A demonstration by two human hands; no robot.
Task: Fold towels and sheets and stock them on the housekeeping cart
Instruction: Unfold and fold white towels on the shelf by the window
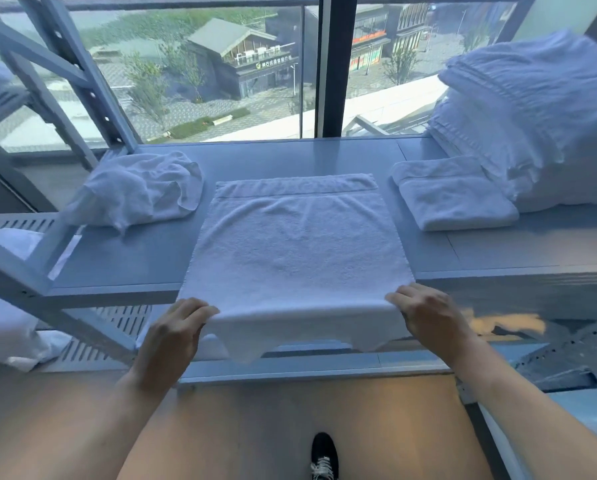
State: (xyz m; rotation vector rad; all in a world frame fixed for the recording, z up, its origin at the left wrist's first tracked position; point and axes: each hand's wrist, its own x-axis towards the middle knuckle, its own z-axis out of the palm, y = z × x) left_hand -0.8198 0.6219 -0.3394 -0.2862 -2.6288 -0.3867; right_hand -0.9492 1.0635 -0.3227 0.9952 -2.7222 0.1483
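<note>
A white towel [295, 244] lies spread flat on the grey shelf [127, 265], its near end hanging over the front edge. My left hand [172, 332] pinches the towel's near left corner. My right hand [428, 315] pinches the near right corner. A crumpled white towel [137, 188] sits on the shelf to the left. To the right lies a folded white towel [456, 199], and behind it rises a tall stack of folded white linen [532, 116].
Slanted grey metal rack posts [82, 74] rise at the left, with more white linen [9, 327] on perforated lower shelves. A large window [220, 71] stands behind the shelf. My shoe [324, 457] is on the wooden floor below.
</note>
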